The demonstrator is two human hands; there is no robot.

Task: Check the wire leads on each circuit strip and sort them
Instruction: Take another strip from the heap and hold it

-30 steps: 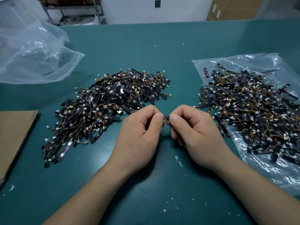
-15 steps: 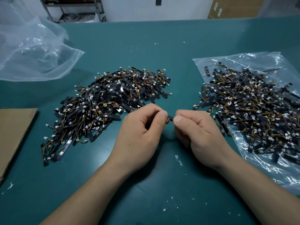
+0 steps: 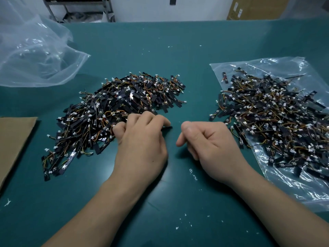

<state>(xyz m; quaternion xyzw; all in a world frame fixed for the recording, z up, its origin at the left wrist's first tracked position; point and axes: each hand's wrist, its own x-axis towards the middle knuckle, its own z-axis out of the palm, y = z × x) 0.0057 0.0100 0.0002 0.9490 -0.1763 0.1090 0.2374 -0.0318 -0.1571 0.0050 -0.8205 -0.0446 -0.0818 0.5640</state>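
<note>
left hand fingers pinch a circuit strip beside the ten o'clock pile; right hand fingers loosely curled.

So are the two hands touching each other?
Apart. The head view shows bare green table between the left hand, which pinches a circuit strip, and the right hand.

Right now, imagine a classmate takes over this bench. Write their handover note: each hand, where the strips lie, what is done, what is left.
Left hand: holds one circuit strip, its tip showing past the fingertips, at the near edge of the left pile on the bare table.
Right hand: loosely curled, holding nothing, between the piles.
Right pile: lies on a clear bag.
Done: probably the left pile, though nothing confirms which is sorted.
Left: set this strip down, then check the rest; both piles are large.
</note>
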